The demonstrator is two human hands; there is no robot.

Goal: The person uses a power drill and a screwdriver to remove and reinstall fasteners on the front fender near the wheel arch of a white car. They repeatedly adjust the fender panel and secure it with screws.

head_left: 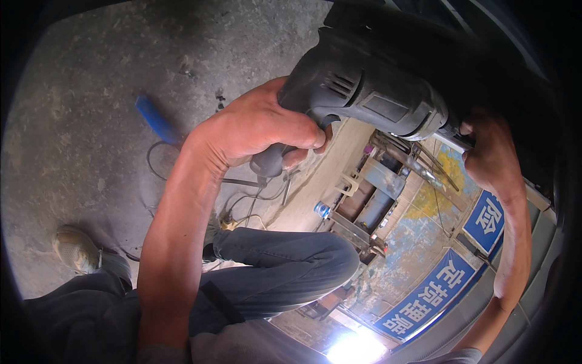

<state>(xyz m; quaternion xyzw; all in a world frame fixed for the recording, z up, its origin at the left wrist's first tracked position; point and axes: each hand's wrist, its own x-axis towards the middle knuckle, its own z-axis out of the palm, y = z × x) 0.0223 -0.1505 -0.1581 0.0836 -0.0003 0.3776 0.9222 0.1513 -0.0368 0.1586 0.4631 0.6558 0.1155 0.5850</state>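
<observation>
A dark grey power drill (388, 103) is held against a black surface at the upper right. My left hand (270, 124) is closed around its handle, thumb near the black trigger, with a cord running down from the handle's end. My right hand (488, 151) is closed on a metal piece (454, 134) at the drill's nose; its exact shape is partly hidden by the fingers. A blue elongated object (154, 118) lies on the concrete floor left of my left forearm.
Black bodywork (485, 67) overhangs at upper right. Cables and a yellowish plug (229, 223) lie near my bent knee (327, 261). Beyond are a cluttered metal rack (382, 179), a stained wall with blue signs (424, 294) and a bright opening (354, 349).
</observation>
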